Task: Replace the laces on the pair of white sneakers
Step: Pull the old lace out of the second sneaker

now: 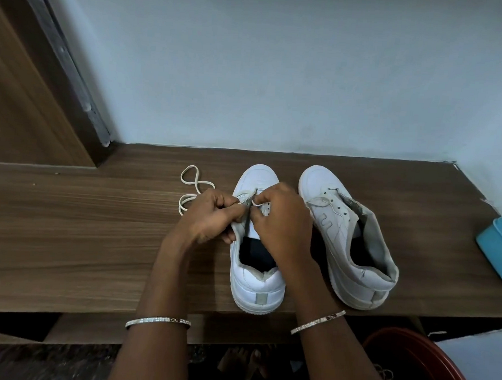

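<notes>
A white lace [191,166] is lying looped on the wooden table [64,237], reaching the left hand [210,213], which is pinching it at the left sneaker's [257,281] eyelets. The right hand [283,224] is pinching there too, fingers curled. The right sneaker [354,255] is standing just beside. A blue container [498,252] is sitting far right, contents unclear.

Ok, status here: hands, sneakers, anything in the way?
Left hand, right hand pinching lace at one sneaker. Other sneaker beside it, untouched. Nothing in the way.
</notes>
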